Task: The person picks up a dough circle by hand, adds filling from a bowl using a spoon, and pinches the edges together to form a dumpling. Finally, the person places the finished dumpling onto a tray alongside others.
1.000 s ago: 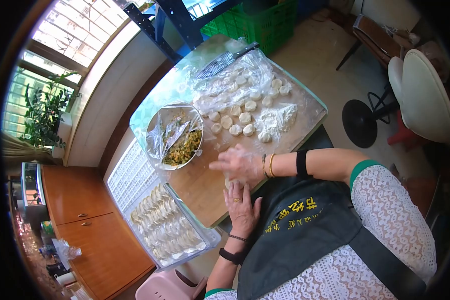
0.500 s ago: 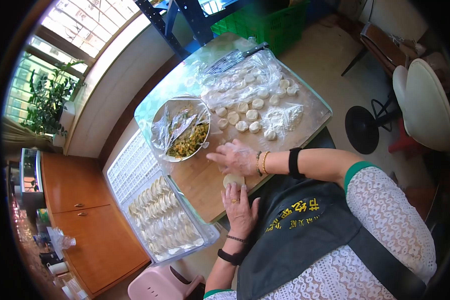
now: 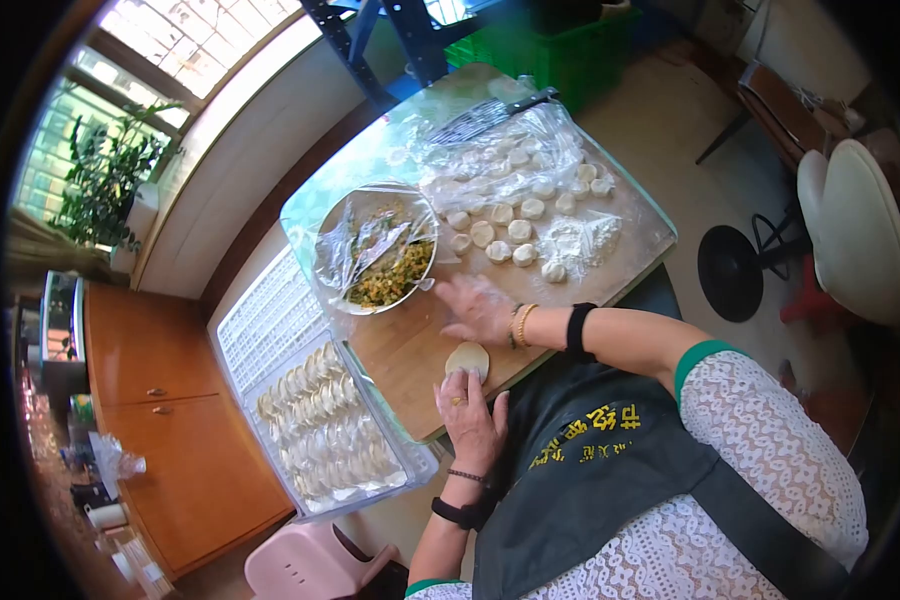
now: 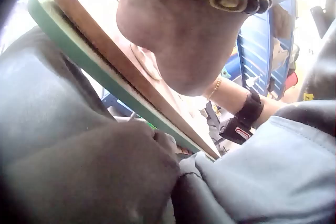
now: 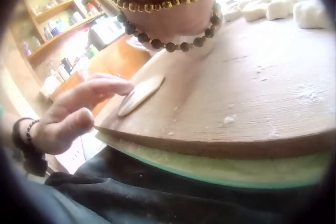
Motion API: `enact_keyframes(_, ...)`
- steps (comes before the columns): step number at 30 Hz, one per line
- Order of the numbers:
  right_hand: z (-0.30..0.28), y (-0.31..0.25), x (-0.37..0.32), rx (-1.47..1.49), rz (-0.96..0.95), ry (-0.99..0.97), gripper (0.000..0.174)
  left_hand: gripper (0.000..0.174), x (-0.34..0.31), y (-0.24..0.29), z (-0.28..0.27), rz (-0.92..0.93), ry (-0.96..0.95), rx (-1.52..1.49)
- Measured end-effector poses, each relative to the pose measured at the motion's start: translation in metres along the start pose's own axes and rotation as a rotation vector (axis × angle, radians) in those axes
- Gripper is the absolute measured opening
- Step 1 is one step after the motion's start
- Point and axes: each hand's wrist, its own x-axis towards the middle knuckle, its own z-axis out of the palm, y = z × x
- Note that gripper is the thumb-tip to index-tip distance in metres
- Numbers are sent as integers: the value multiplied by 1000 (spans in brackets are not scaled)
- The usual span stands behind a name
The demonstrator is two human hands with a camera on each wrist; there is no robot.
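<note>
A flat round dough wrapper [image 3: 467, 358] lies near the front edge of the wooden board [image 3: 395, 350]. My left hand [image 3: 473, 425] rests its fingertips on the wrapper's near edge, with the thumb held apart. In the right wrist view those fingers [image 5: 113, 85] lie over the thin wrapper [image 5: 142, 95]. Somewhat blurred, my right hand [image 3: 480, 308] is over the board beyond the wrapper, its fingers stretched toward the filling bowl and nothing seen in them. Chopped filling [image 3: 395, 278] sits in the round bowl, partly under plastic film [image 3: 355, 235]. Several small dough pieces [image 3: 502, 232] lie behind the right hand.
Loose flour [image 3: 590, 238] is heaped right of the dough pieces, and plastic film [image 3: 510, 140] covers more of them. A dark-handled knife [image 3: 530, 100] lies at the back. Left of the board, a tray [image 3: 410, 470] holds rows of folded dumplings [image 3: 330, 420]. A pink stool [image 3: 290, 560] stands below.
The right hand has moved away from the wrapper toward the bowl, uncovering the whole round. The left fingertips have stayed at the wrapper's edge. The head view has shifted slightly.
</note>
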Motion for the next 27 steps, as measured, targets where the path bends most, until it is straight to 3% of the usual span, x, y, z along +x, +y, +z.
enact_keyframes(4, -16, 16, -22, 154, -153, 231, 72, 61, 14, 8, 3, 47, -39, 14)
enact_keyframes(11, -36, 0, -67, -83, -291, -59, 68, 64, 27, 32, 18, 141, -194, -60)
enact_keyframes(12, -22, 6, -69, -138, -292, 35, 68, 64, 24, 33, 17, 141, -187, -77)
enact_keyframes(15, -22, 7, -50, -198, -170, 74, 71, 63, 18, 32, 19, 130, -182, -60)
enact_keyframes(16, -27, 8, -39, -209, -91, -5, 76, 63, 17, 31, 20, 128, -168, -60)
enact_keyframes(23, -22, 36, -19, -112, -147, 150, 75, 61, 15, 26, 10, 67, -92, -71)
enact_keyframes(27, -38, 6, -43, -54, -284, 45, 69, 61, 14, 26, 11, 83, -96, -117)
